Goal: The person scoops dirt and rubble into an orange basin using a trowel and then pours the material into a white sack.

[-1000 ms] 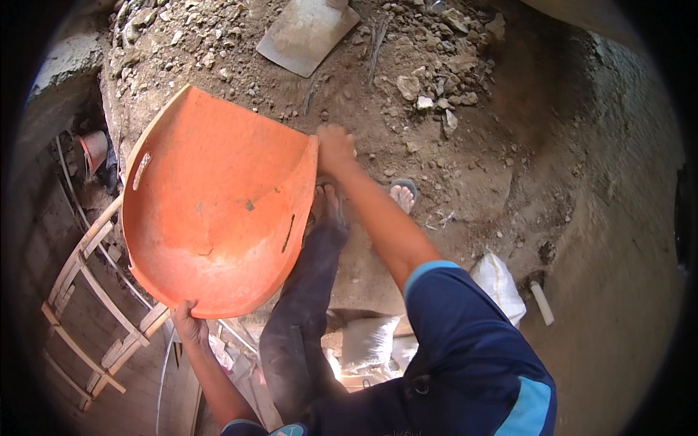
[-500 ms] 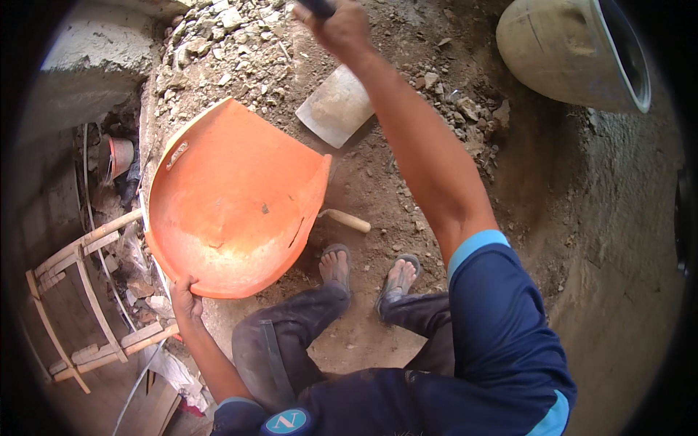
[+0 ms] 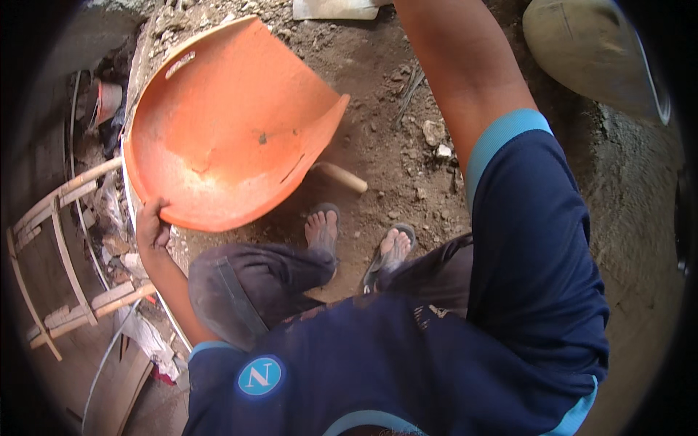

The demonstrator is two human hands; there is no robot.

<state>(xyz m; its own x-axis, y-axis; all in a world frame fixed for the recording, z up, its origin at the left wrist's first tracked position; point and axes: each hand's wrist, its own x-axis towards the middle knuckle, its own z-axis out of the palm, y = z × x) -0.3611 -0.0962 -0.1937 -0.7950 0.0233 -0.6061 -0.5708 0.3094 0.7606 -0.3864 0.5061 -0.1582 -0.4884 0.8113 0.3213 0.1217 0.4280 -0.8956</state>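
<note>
My left hand (image 3: 153, 227) is closed on the near left rim of a large orange plastic scoop (image 3: 225, 138), a cut-open tub with a slot in its side wall. The scoop's open side faces up and to the right, over rubble and dirt; a few specks of soil stick inside. My right arm stretches far forward, and its hand is beyond the upper edge. Near it, a flat pale metal blade (image 3: 338, 9), like a hoe's, shows at the top, partly cut off. A short wooden tool handle (image 3: 340, 176) pokes out from under the scoop's right side.
My sandalled feet (image 3: 322, 229) stand on the dirt just behind the scoop. A big pale rounded tub (image 3: 592, 54) lies tipped at the upper right. On the left are a wooden ladder-like frame (image 3: 69, 254), a small orange bucket (image 3: 107, 102) and a concrete wall.
My view has shifted forward and down. The right hand and its dark handle have left the picture, and the blade has moved to the top edge. My left hand still grips the scoop.
</note>
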